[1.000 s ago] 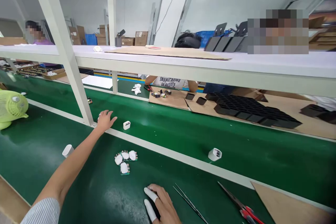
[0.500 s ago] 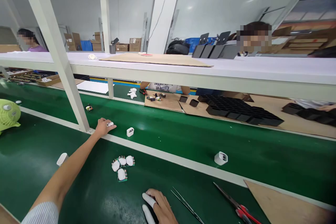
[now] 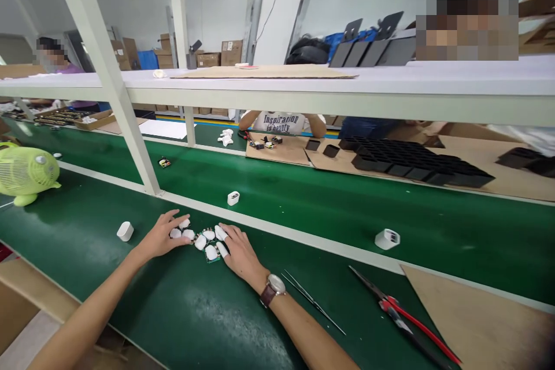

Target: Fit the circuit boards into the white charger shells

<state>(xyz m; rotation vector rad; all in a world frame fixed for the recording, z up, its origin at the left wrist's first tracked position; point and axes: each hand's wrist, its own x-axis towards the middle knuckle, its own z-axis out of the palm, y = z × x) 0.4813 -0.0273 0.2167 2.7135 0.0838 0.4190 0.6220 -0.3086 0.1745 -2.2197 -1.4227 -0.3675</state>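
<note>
Several small circuit boards [image 3: 211,253] topped with white pads lie in a cluster on the green bench. My left hand [image 3: 162,236] curls around the boards at the cluster's left side, thumb and index finger on either side of them. From the right, my right hand [image 3: 243,254] rests against the cluster with fingers apart; white finger cots cover two of its fingertips. A white oval housing [image 3: 125,231] stands left of my left hand. Tweezers [image 3: 314,302] and red-and-black pliers [image 3: 396,312] lie to the right of my right forearm.
A pale divider strip [image 3: 277,230] and a shelf post [image 3: 115,81] border the bench. Beyond, white housings [image 3: 233,198] [image 3: 387,239] stand on the green belt. A green fan [image 3: 30,170] is at left, brown board [image 3: 485,318] at right. Co-workers sit opposite near black trays [image 3: 416,162].
My left hand has drawn back from the belt side, bringing a small white-topped piece to the cluster. My right hand has moved forward and left to the boards. The view has shifted.
</note>
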